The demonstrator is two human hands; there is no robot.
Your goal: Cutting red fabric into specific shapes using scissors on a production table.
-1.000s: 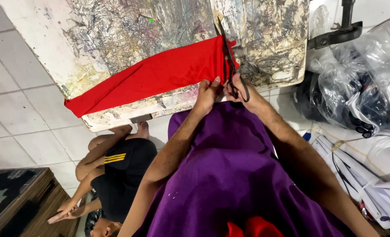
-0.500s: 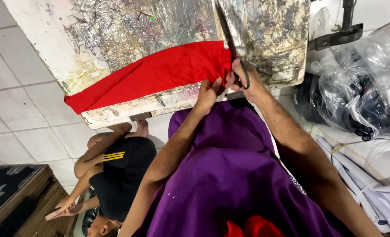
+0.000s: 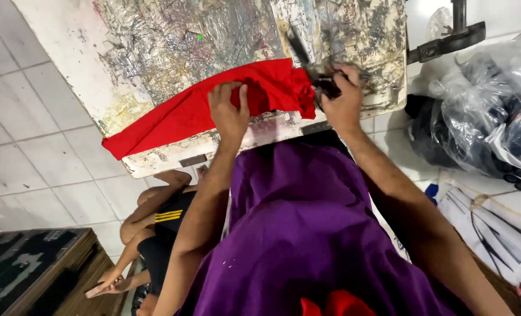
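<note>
While the left hand (image 3: pixel 230 111) is pressing red cloth (image 3: pixel 213 105) flat, the right hand (image 3: pixel 341 102), at three o'clock, is clamping seemingly scissors (image 3: pixel 314 67), risking nicked fingers.

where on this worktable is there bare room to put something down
Bare room: the worktable surface beyond the red cloth, toward its far-left corner. Crowded: the near edge, where the left hand presses the cloth and the right hand grips scissors.

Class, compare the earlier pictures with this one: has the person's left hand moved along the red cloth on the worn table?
Yes. The left hand has slid away from the scissors in the right hand, leftwards onto the red cloth, judged against the table's edge.
</note>
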